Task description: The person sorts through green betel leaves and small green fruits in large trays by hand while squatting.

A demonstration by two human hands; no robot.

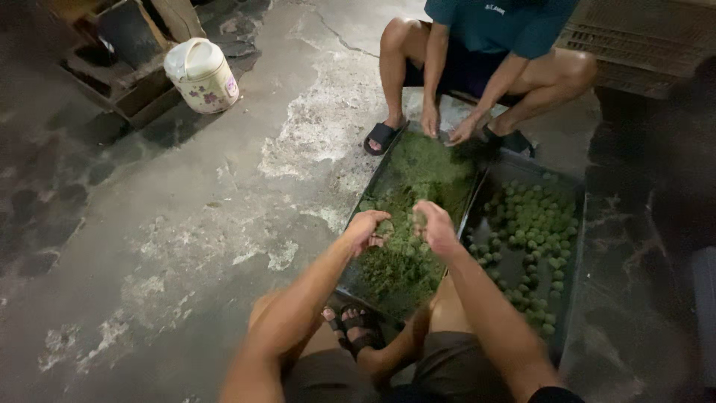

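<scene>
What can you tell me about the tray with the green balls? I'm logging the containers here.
The dark rectangular metal tray lies flat on the cracked concrete floor, edge to edge with a second dark tray of loose green mash on its left. Small round green balls lie scattered across most of its bottom. No hands touch it.

A single camera sits on the person's head and looks steeply down and forward over their own forearms and knees. It is close to the two trays (574, 224) on the concrete floor (186, 224), and faces a second person (485, 45) squatting opposite, cut off at the chest by the top edge.
</scene>
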